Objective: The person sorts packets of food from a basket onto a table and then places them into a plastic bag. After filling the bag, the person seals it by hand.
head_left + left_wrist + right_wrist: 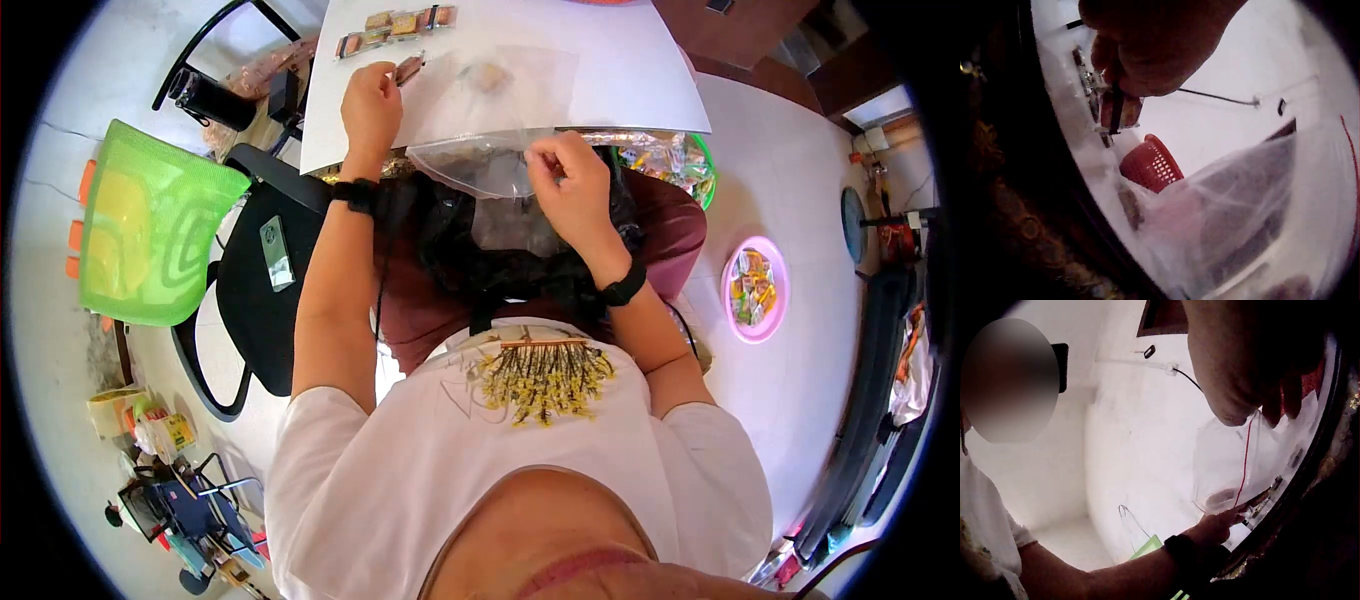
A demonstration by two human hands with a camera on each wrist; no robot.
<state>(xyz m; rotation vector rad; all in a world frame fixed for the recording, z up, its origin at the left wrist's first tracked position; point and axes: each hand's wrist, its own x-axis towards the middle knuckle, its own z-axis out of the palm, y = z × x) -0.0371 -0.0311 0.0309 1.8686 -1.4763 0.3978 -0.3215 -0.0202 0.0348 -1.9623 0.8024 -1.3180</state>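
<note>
My left hand (372,108) pinches a small wrapped packet (408,70) at the left part of the white table (640,60); in the left wrist view the packet (1120,110) hangs below the fingers. A clear plastic bag (470,160) spreads over the table's front edge, with a small item (487,76) seen through it. My right hand (572,185) pinches the bag's rim with curled fingers. Several wrapped packets (404,24) lie in a group at the table's back left.
A green-rimmed basket (712,172) of wrapped items stands under the table's right side. On the floor at right is a pink basin (782,300) with packets. A phone (276,252) lies on the black chair at left. A red basket (1150,164) stands beyond the packets.
</note>
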